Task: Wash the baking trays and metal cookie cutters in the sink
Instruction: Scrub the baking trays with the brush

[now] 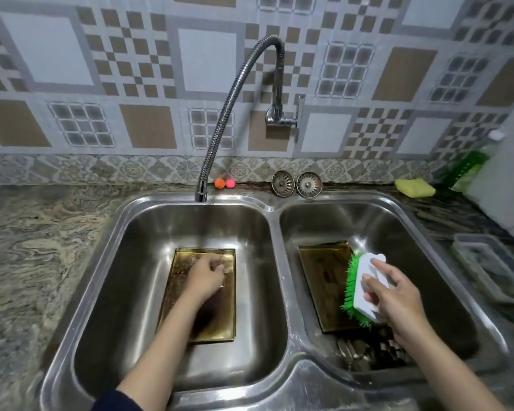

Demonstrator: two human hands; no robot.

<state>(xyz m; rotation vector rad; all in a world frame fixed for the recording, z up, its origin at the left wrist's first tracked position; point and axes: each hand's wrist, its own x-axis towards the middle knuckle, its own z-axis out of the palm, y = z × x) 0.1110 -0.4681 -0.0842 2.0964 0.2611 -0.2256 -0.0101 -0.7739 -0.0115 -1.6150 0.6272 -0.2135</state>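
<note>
The granite table carried a double-bowl steel sink, and a flexible faucet hung over the left bowl with no water visibly running. One gold-toned baking tray lay flat in the left bowl, directly under the left hand; a second baking tray lay in the right bowl, just left of and below the right hand. The right grip was clenched around a white scrub brush, whose green bristles faced left toward that tray. The left grip curled down onto its tray near the far end; whether it pinched anything small there was too blurred to tell. A dark heap of what were likely metal cookie cutters sat in the right bowl, nearer the person than the right grip.

The step in hand appeared to be scrubbing the trays, early in the task, since both trays looked stained. The next move probably called for lowering the bristles flat onto a tray while the other hand steadied it. A yellow sponge lay on the table beyond the right grip.
</note>
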